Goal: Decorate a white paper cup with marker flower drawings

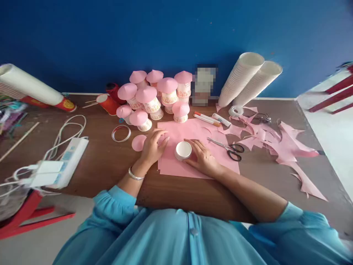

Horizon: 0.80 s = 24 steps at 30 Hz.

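Observation:
A small white paper cup sits on a sheet of pink paper in front of me. My right hand holds the cup from its right side, thumb and fingers around it. To the left, my left hand rests over the paper's left edge, fingers and thumb apart with nothing between them. A pink paper disc lies beside it, partly under the hand. Scissors with black handles lie on the paper, right of my right hand.
Several cups with pink cone roofs stand at the back. Stacked paper cups lean on the wall. Pink scraps spread at right, near markers. A tape roll and power strip lie left.

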Each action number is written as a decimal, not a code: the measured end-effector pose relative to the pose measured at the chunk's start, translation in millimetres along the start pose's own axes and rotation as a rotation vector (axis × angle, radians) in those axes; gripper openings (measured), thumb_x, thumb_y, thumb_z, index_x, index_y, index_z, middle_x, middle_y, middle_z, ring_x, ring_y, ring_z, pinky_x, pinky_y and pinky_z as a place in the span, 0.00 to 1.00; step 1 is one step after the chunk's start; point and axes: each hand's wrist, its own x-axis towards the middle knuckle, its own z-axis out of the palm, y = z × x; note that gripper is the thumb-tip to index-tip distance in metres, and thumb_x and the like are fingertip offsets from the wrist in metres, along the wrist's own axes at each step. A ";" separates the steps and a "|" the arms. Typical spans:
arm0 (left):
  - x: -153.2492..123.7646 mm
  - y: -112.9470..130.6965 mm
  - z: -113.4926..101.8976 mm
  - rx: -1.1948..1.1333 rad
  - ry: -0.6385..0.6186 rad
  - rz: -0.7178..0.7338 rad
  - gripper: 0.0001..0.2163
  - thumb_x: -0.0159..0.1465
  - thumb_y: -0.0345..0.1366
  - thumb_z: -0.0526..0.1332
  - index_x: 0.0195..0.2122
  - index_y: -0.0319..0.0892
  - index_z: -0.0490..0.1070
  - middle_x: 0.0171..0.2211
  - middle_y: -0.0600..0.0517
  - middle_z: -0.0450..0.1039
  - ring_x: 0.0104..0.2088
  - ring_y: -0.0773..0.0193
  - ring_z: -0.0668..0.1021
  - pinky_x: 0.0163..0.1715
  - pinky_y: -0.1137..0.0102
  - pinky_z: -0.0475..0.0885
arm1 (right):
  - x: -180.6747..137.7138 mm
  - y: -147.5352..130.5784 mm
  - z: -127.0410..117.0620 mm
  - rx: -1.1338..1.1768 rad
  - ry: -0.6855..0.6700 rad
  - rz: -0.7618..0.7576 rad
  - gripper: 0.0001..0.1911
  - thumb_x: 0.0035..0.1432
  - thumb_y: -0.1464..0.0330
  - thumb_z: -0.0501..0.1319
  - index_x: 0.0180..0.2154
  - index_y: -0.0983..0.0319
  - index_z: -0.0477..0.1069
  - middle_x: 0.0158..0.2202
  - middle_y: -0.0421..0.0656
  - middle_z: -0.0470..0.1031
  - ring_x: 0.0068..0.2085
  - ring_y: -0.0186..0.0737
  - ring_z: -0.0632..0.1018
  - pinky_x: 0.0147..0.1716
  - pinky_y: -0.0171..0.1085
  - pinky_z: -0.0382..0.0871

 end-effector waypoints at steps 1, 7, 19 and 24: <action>-0.7 6.1 -2.2 -0.065 -0.044 0.007 0.13 0.73 0.42 0.64 0.52 0.40 0.77 0.48 0.42 0.81 0.48 0.54 0.83 0.50 0.58 0.80 | 0.0 1.0 1.6 -0.009 -0.003 0.003 0.34 0.72 0.55 0.63 0.70 0.64 0.60 0.60 0.59 0.76 0.62 0.60 0.77 0.61 0.60 0.78; -5.3 33.9 -0.2 -0.311 -0.374 0.147 0.42 0.62 0.56 0.73 0.71 0.44 0.62 0.65 0.36 0.73 0.65 0.43 0.76 0.65 0.47 0.74 | 0.0 5.2 7.7 -0.046 -0.016 0.012 0.33 0.72 0.56 0.62 0.71 0.62 0.59 0.61 0.60 0.75 0.62 0.62 0.76 0.60 0.64 0.77; -9.0 14.5 8.6 -0.933 -0.221 -0.540 0.30 0.60 0.47 0.76 0.60 0.44 0.71 0.56 0.42 0.80 0.52 0.53 0.82 0.50 0.62 0.79 | 4.8 2.4 -2.3 -0.007 0.054 -0.010 0.22 0.73 0.65 0.62 0.64 0.61 0.68 0.56 0.56 0.78 0.57 0.54 0.79 0.57 0.54 0.80; -8.8 11.4 10.5 -1.047 -0.204 -0.681 0.33 0.58 0.50 0.76 0.62 0.45 0.72 0.56 0.43 0.78 0.52 0.53 0.80 0.49 0.61 0.78 | 3.6 4.0 -3.6 -0.090 0.067 -0.038 0.12 0.74 0.69 0.58 0.55 0.62 0.76 0.49 0.52 0.81 0.49 0.48 0.81 0.48 0.45 0.81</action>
